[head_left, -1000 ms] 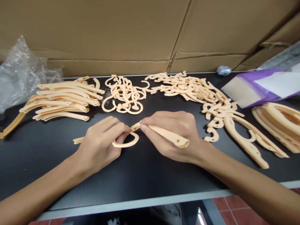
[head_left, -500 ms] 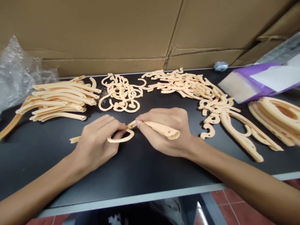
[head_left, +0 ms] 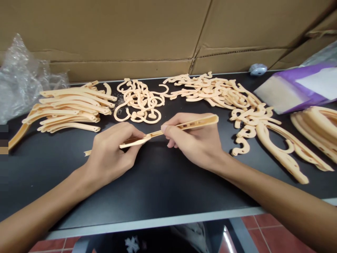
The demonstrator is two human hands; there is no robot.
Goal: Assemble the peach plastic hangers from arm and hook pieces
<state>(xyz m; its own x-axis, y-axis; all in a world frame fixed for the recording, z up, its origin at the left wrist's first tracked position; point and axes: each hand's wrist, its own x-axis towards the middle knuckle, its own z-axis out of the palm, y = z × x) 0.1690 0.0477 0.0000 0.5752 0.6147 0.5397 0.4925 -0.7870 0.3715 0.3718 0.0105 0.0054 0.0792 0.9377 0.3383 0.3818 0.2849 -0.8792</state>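
Note:
My left hand (head_left: pixel 112 151) is closed around a cream plastic hanger arm (head_left: pixel 87 153), whose end sticks out to the left. Its thumb and finger also pinch a curved hanger hook (head_left: pixel 134 142) near the joint. My right hand (head_left: pixel 196 142) grips a second hanger arm (head_left: pixel 202 121), with its hollow ribbed side showing and its wide end up to the right. Hook and arms meet between the two hands, above the black table. How they are joined there is partly covered by my fingers.
Hanger arms (head_left: pixel 73 103) are piled at left, with hooks (head_left: pixel 140 100) in a heap beside them. More small curved parts (head_left: pixel 210 91) lie at right, near larger hanger pieces (head_left: pixel 284 154). Clear plastic wrap (head_left: pixel 21 80), a purple package (head_left: pixel 297 86) and a cardboard wall (head_left: pixel 118 31) border the table (head_left: pixel 158 196).
My right hand has rolled the hanger arm over, so its wide end is raised and its hollow side shows. The hook now appears nearly edge-on. The view has shifted slightly.

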